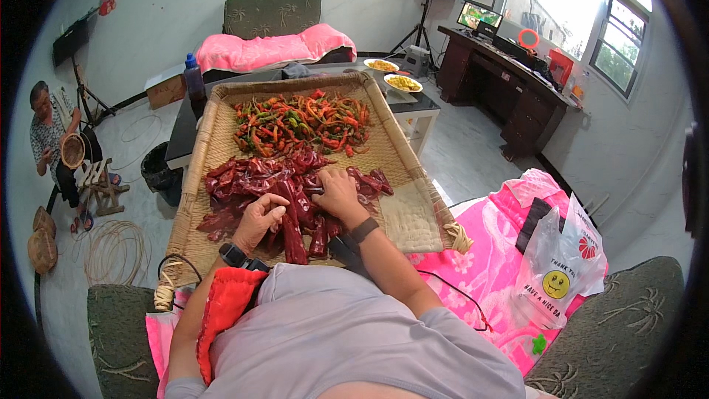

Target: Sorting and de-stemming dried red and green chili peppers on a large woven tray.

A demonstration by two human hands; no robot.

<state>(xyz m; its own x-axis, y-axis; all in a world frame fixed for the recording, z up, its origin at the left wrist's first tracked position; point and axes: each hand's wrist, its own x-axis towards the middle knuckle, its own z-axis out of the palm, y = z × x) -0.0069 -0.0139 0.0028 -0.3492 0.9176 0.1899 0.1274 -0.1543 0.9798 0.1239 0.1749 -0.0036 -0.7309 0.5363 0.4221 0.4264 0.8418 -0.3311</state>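
Observation:
A large woven tray (407, 155) slopes from the table towards my lap. Dark red dried chili peppers (243, 177) are heaped in its near half, and smaller red, orange and green chilies (299, 122) lie in its far half. My left hand (260, 221) is at the near edge of the dark heap, thumb and forefinger close together beside a long dried chili (293, 233); whether it grips one is hard to tell. My right hand (339, 194) rests on the heap, fingers bent down among the dark chilies, its fingertips partly hidden.
Two plates of food (403, 83) and a blue-capped bottle (194, 80) stand on the black-topped table (183, 136) under the tray. A black bin (160, 172) is at its left. Further left, a seated person (52, 127) holds a round basket. A plastic bag (556, 271) lies on the pink cover at right.

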